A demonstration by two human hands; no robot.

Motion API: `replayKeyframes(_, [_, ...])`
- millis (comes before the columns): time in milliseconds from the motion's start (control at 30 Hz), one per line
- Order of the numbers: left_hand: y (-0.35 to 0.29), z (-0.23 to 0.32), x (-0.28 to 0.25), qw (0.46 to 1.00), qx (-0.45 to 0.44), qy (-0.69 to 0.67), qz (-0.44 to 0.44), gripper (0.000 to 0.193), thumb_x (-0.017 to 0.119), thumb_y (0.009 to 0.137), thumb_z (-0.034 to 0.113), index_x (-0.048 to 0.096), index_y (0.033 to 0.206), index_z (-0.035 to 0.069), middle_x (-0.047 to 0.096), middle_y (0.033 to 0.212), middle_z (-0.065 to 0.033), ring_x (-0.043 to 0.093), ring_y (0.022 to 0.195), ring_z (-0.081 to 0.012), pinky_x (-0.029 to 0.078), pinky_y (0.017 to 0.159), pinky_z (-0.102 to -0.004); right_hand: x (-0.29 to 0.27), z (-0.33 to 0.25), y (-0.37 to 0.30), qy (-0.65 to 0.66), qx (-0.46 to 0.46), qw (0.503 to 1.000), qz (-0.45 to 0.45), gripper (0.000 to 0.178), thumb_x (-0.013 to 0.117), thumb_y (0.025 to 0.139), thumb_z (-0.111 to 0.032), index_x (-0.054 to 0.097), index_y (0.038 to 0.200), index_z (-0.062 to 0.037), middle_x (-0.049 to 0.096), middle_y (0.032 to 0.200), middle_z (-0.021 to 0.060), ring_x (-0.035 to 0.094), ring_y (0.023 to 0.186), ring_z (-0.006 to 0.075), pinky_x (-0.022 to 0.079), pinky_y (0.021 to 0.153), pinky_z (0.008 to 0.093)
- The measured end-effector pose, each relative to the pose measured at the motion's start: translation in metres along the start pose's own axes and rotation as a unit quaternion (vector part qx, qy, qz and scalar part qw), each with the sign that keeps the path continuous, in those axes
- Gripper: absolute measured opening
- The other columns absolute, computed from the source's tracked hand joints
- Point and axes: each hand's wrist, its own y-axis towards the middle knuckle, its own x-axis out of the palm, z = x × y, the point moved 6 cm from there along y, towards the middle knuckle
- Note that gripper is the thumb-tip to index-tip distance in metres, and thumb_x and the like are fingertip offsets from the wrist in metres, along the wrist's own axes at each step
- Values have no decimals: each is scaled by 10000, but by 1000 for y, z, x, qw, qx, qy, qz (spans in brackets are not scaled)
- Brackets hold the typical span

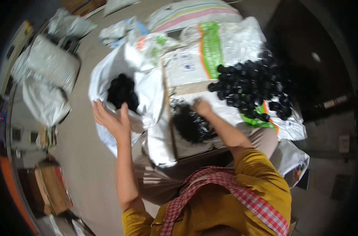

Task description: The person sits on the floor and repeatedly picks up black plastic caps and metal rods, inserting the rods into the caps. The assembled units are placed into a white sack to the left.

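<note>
My left hand (114, 122) lies with fingers stretched and thumb apart against the near rim of an open white sack (147, 84). Inside that sack is a heap of black rounded pieces (123, 92). My right hand (202, 107) is over the work surface, its fingers curled together. It is beside a pile of fine black bits (190, 124) in front of me; whatever the fingers hold is too small or blurred to make out. To the right of this hand, a large heap of black knob-like pieces (250, 84) rests on white printed sacking (183, 70).
A full striped sack (194, 15) stands behind the work surface. Grey-white bags (49, 65) sit on the floor at the left, with a cardboard box (53, 187) nearer me. A dark panel (324, 74) rises on the right. Another white bag (291, 161) is by my right side.
</note>
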Motion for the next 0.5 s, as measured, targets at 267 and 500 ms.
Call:
replayKeyframes(267, [-356,127,104,810,198,-78,-546,732,704,772,321,392,1359,13,526,1271,-262,488,1203,-416,393,1003,-500,-133,39,-51,12,-28,998,47,484,698,755,-407,648,1078,-51,618,1103,177,586,1037,358,475,901,452])
replayKeyframes(500, [-335,155,115,740,106,-54,-662,601,624,802,267,418,1324,50,647,945,-149,634,861,-344,494,716,-448,-343,211,-21,-165,59,919,354,358,722,745,-177,635,1076,-74,574,1205,143,515,1121,357,453,940,432])
